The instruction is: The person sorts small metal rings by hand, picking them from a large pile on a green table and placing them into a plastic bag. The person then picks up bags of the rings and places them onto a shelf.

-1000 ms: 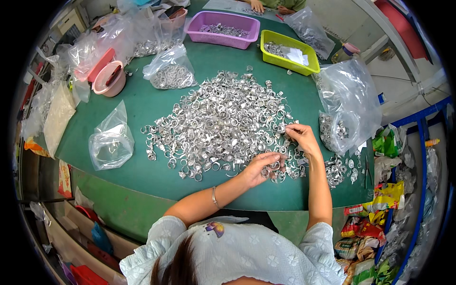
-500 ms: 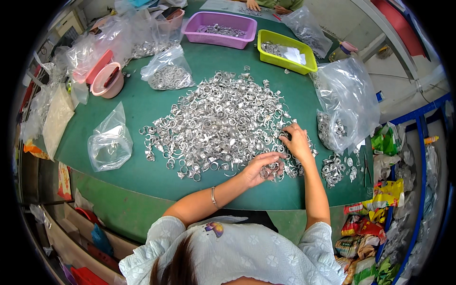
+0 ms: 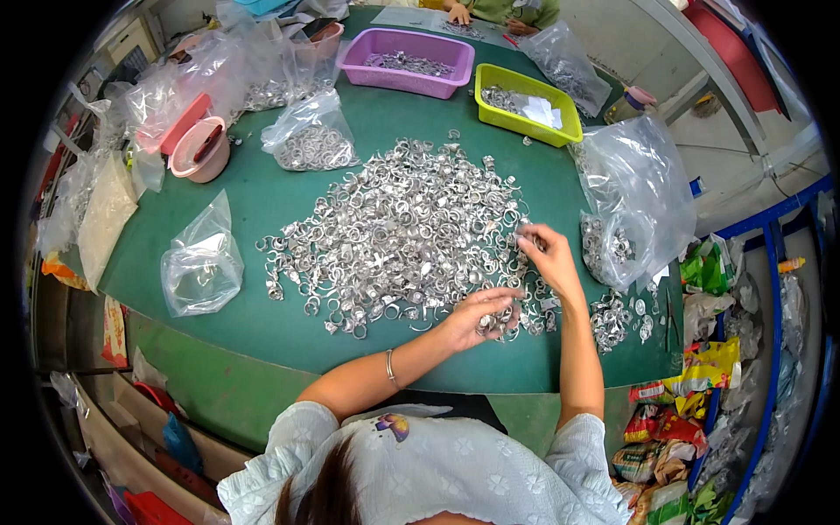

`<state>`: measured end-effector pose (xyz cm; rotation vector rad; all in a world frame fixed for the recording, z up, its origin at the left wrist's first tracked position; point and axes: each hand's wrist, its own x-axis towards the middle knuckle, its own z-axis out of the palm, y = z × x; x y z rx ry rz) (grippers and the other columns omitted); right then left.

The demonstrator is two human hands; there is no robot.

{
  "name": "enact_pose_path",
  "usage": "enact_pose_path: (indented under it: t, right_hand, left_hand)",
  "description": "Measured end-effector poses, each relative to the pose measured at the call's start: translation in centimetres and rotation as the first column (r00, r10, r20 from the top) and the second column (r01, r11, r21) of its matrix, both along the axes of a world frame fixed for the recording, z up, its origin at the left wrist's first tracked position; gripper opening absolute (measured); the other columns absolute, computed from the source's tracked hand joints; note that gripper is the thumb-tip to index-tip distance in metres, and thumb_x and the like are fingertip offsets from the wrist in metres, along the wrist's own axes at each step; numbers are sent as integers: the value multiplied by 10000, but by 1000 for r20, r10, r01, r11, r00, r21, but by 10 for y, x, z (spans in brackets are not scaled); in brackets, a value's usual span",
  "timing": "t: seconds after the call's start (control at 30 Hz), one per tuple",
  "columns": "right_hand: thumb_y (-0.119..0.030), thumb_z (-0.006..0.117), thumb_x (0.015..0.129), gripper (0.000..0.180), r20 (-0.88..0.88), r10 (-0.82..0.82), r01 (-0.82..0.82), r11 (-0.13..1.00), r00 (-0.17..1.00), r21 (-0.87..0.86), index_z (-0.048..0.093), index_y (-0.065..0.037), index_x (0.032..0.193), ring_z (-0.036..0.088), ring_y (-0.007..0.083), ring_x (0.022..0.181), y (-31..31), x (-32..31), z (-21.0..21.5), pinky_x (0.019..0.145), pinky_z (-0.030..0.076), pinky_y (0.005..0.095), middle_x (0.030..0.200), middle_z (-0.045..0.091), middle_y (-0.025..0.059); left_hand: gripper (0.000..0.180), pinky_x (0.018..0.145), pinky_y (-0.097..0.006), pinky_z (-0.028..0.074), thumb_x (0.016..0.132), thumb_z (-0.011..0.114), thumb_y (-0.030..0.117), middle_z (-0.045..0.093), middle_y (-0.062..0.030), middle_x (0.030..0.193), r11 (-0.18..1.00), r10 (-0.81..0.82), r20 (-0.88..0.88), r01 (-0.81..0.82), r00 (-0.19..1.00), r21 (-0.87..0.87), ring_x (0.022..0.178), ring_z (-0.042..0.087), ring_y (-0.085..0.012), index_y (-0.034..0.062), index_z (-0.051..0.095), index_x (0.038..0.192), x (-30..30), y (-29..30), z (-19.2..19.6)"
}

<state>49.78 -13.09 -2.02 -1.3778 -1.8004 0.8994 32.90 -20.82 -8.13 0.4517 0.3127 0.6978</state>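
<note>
item one: pile of silvery metal rings (image 3: pixel 411 236), loose, heaped mid-table, its fringe spilling toward the near edge of the green table (image 3: pixel 271 328).

item two: left hand (image 3: pixel 479 317), at the pile's fringe nearest the near edge. from my remote seat i read its fingers as curled around a few rings, which show below the fingertips.

item three: right hand (image 3: pixel 551 256), at the pile's flank facing the table's right edge. thumb and forefinger nearly meet; i cannot tell whether a piece sits between them.

item four: small cluster of pieces (image 3: pixel 609 322), toward the near right corner, just beside the right forearm; thin dark tool (image 3: pixel 668 319) by the right edge.

item five: large clear bag (image 3: pixel 643 192) with rings, along the right edge; lime tub (image 3: pixel 525 127) and purple tub (image 3: pixel 402 80), toward the far edge, both holding metal pieces.

item six: filled clear bag (image 3: pixel 313 144), between the pile and the far left corner; flat clear bag (image 3: pixel 203 262), nearer the left edge.

risks, my judgement: loosened left fingers could drop rings back among the rest; hooked rings could drag neighbours; a sideways forearm sweep could scatter the cluster.
</note>
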Motion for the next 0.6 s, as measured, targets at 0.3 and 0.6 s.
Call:
enact_pose_path:
  t: [0.3, 0.6]
  right_hand:
    - [-151, 686, 739, 308, 366, 8, -150, 920, 930, 361, 573, -56, 1009, 541, 323, 840, 50, -55, -43, 755, 428, 393, 902, 533, 136]
    - [-143, 661, 772, 335, 393, 48, -178, 937, 918, 302, 595, -58, 1089, 547, 333, 878, 50, -62, -26, 779, 443, 388, 974, 538, 166]
  left_hand:
    - [280, 411, -168, 307, 896, 544, 184, 529, -82, 897, 988, 74, 117, -58, 990, -140, 680, 496, -133, 36, 529, 1134, -3, 1, 8]
    - [255, 404, -176, 283, 891, 568, 174, 529, -75, 835, 991, 23, 92, -10, 996, -131, 530, 416, -93, 28, 533, 1097, -2, 1, 3]
